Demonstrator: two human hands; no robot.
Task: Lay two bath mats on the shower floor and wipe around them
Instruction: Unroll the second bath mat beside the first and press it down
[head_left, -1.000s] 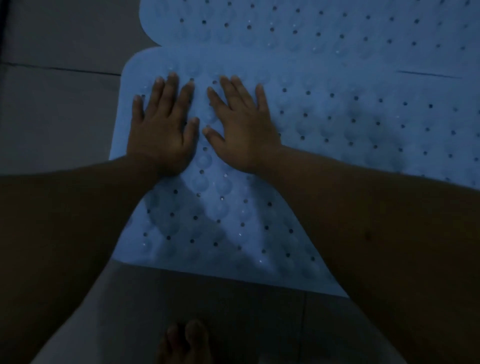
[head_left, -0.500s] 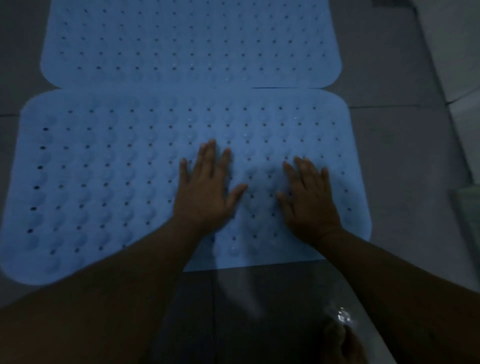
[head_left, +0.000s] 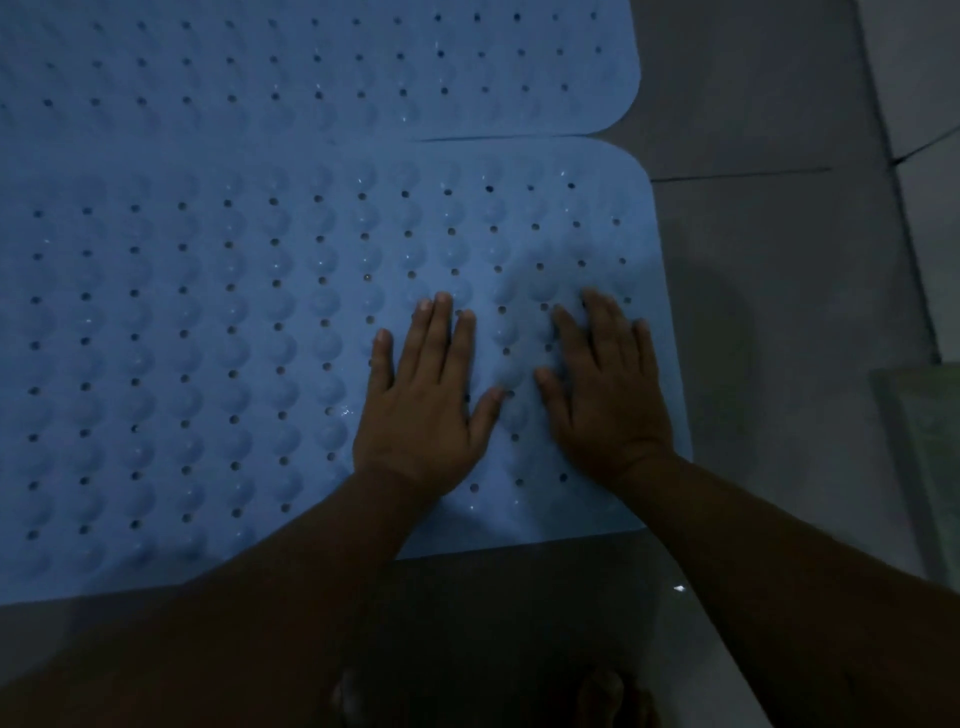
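Observation:
Two light blue bath mats with round bumps and small holes lie side by side on the dim tiled floor. The near mat (head_left: 208, 338) fills the left and middle of the view; the far mat (head_left: 311, 67) lies just beyond it, their long edges touching. My left hand (head_left: 423, 400) presses flat on the near mat, fingers straight and slightly spread. My right hand (head_left: 608, 389) lies flat beside it, close to the mat's right edge. Both hands hold nothing.
Grey floor tiles (head_left: 779, 270) with dark grout lines run along the right of the mats. A pale raised edge (head_left: 924, 457) shows at the far right. Toes (head_left: 602, 691) appear at the bottom, on the dark floor in front of the near mat.
My hands have moved from the near mat's left end to its right end, still flat on it. My view shifted right with them.

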